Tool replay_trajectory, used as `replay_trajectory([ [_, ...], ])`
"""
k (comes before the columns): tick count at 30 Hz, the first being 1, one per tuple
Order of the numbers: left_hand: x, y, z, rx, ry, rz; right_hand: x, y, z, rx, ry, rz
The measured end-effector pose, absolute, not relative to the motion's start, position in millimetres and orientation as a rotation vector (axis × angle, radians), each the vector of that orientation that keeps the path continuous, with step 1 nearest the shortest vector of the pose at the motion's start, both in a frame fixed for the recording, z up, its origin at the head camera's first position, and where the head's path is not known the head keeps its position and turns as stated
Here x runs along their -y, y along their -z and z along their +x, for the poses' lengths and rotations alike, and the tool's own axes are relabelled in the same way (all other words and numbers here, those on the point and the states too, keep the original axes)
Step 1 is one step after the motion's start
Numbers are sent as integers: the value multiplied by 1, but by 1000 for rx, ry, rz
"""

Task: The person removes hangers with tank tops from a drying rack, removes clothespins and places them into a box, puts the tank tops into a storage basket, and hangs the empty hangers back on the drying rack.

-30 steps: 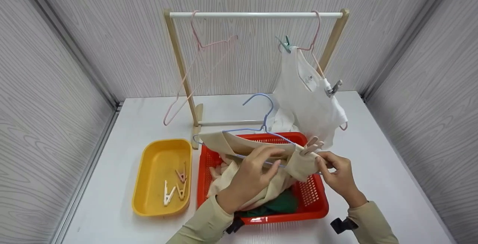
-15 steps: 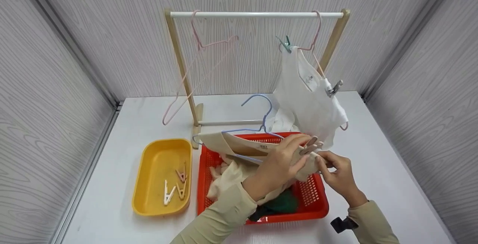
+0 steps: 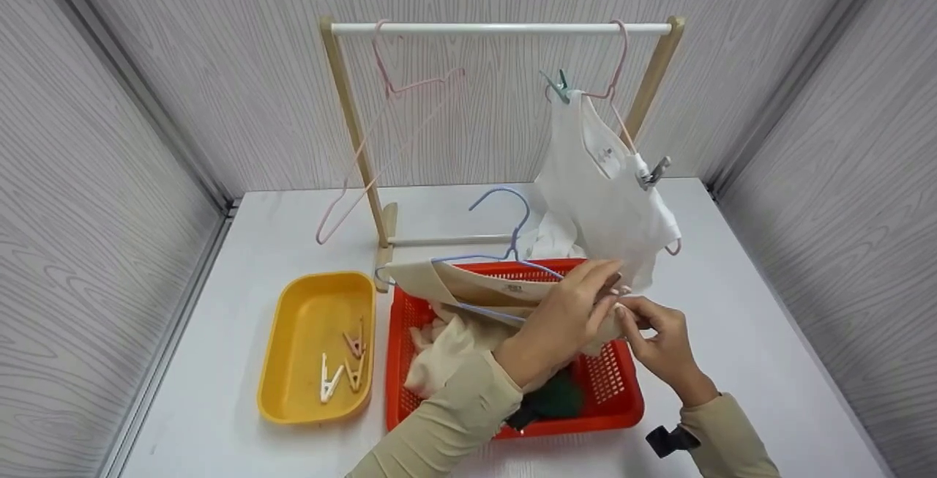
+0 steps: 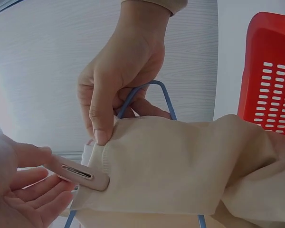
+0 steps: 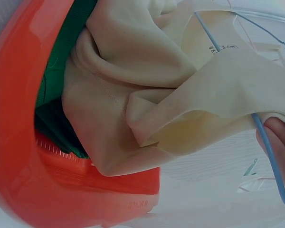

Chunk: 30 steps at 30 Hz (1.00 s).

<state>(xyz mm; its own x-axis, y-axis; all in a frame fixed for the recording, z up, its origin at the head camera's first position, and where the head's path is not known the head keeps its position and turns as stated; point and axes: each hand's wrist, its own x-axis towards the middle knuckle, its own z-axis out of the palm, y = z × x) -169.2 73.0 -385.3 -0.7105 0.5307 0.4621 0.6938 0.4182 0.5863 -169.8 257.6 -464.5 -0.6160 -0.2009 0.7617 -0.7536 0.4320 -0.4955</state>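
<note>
A beige sleeveless top [image 3: 417, 282] hangs on a blue hanger [image 3: 515, 236] above the red basket. My left hand [image 3: 560, 317] is at the top's right shoulder. In the left wrist view its thumb and fingers pinch the end of a pale clothespin [image 4: 80, 175], which clips the shoulder fabric. Beside it, my right hand [image 3: 662, 339] grips the shoulder's outer edge, thumb on the cloth [image 4: 156, 166], with the hanger's end loop against its fingers. The head view mostly hides the clothespin behind my left hand.
Behind stands a rack [image 3: 483, 28] with a pink hanger [image 3: 417, 86] and a white shirt [image 3: 607, 192] clipped on another. The red basket [image 3: 629, 405] holds beige and green cloth. At left, a yellow tray [image 3: 278, 361] contains several clothespins.
My left hand has moved right along the top to the clothespin and now pinches it. The right hand stays at the shoulder edge. The hanger has shifted slightly left.
</note>
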Motion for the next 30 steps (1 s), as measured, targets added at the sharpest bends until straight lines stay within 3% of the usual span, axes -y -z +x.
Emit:
replay_trajectory([
  [30, -49, 385, -165, 2061, 1386, -1337, -260, 465, -170, 2069, -1169, 782],
])
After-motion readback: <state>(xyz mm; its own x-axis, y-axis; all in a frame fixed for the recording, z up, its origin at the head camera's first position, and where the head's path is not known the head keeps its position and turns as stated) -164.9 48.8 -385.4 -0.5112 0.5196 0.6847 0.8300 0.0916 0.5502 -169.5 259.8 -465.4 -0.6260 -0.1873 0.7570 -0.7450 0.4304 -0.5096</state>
